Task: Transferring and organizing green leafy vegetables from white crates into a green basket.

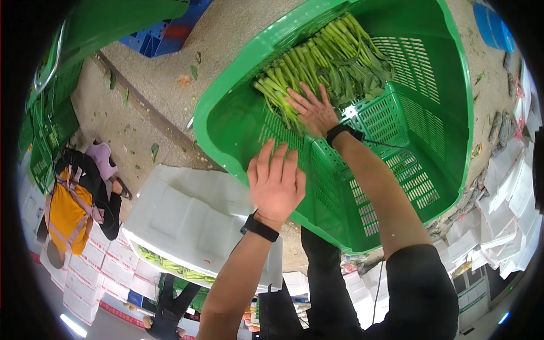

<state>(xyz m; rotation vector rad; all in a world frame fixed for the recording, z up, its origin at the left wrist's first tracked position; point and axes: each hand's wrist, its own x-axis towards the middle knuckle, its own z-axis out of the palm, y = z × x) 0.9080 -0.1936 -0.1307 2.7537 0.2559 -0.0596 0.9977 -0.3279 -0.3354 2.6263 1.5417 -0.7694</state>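
Observation:
A large green plastic basket (466, 113) with slotted walls stands before me. Along its far side lies a row of leafy green vegetables (309, 59), their thick pale-green stems side by side and dark leaves toward the right. My right hand (314, 110) reaches into the basket and rests against the near edge of the stems, fingers spread, gripping nothing that I can see. My left hand (276, 181) hovers by the basket's near-left rim, fingers stretched out and nothing in them. Each wrist wears a black band; a thin cable runs from the right one.
A white foam box (187, 195) with more greens stands left of the basket. Green crates (59, 107) and a blue crate (167, 31) are at the upper left. A person in a yellow top (69, 209) is at far left. White cartons (85, 277) and white sheets (504, 209) flank the area.

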